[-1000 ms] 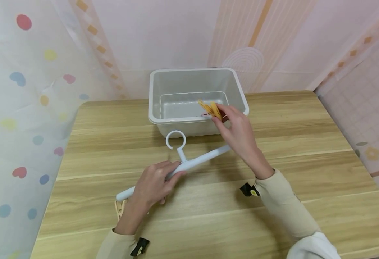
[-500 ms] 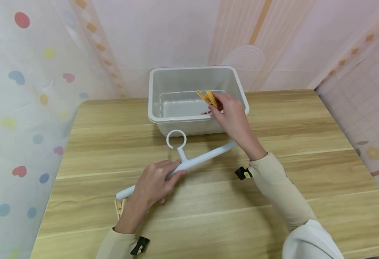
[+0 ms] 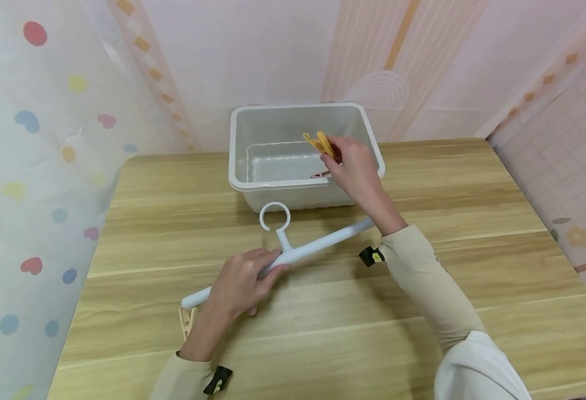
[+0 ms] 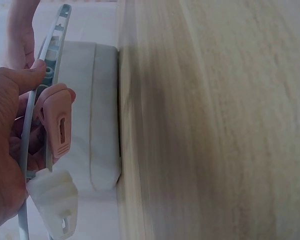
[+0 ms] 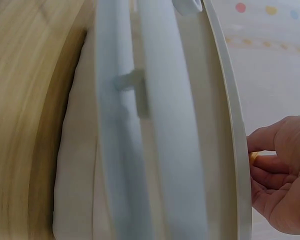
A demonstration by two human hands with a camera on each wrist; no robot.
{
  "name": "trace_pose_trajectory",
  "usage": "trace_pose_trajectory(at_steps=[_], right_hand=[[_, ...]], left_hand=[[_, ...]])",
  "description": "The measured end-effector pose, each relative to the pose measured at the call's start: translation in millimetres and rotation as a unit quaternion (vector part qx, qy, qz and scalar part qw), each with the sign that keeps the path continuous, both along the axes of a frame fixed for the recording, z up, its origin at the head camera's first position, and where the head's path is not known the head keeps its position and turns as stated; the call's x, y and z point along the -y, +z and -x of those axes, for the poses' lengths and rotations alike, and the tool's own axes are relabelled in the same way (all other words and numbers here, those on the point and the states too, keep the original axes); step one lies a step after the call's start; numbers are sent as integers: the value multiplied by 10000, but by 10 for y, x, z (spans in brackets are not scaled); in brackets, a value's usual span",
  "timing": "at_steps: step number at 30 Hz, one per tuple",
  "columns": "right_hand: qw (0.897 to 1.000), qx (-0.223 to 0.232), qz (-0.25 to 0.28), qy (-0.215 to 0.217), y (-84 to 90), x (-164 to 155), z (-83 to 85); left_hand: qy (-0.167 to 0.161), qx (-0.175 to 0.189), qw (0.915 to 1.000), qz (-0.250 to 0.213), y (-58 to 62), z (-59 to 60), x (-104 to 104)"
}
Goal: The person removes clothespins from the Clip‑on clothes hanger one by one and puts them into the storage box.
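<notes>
My left hand (image 3: 240, 283) grips a pale blue clothes hanger (image 3: 318, 244) near its middle, below the round hook (image 3: 275, 215). In the left wrist view, a pink clothespin (image 4: 60, 120) and a cream clothespin (image 4: 55, 202) hang from the hanger's bar. My right hand (image 3: 357, 169) pinches a yellow clothespin (image 3: 325, 144) over the grey plastic bin (image 3: 273, 185); something dark red shows by its fingers. Beneath that hand, a pink clothespin (image 3: 319, 174) lies in the bin. In the right wrist view, the hanger crosses in front of the bin and most of the yellow clothespin is hidden.
The bin stands at the back of a wooden table (image 3: 293, 344), close to the patterned wall covering (image 3: 273, 50). The hanger's right arm passes in front of the bin, under the right forearm. A black strap end (image 3: 371, 256) sticks out from the right sleeve.
My right hand has moved up and slightly left with the yellow clothespin, deeper over the bin. More of the pink clothespin inside shows. The left hand and hanger have hardly moved.
</notes>
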State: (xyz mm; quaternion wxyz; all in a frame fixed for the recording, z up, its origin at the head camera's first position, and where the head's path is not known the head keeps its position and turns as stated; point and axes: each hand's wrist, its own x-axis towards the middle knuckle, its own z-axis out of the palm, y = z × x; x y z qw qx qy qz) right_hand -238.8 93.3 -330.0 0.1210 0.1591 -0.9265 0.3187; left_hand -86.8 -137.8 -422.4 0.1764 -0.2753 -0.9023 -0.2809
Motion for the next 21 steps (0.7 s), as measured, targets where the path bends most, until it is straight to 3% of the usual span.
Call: trace_pose_trajectory(at_steps=[6,14,21], right_hand=[[9999,16,45,-111,24,33,60],[9965,-313,606,-480,20,73,158],[9943,-415,870,-444,29,41,122]], left_hand=[[-13,-111,9999,2,-16,-1,14],[-49,-12,10000,-33,-39,-17,-5],[-18,36,10000,-14,-30,-22,-9]])
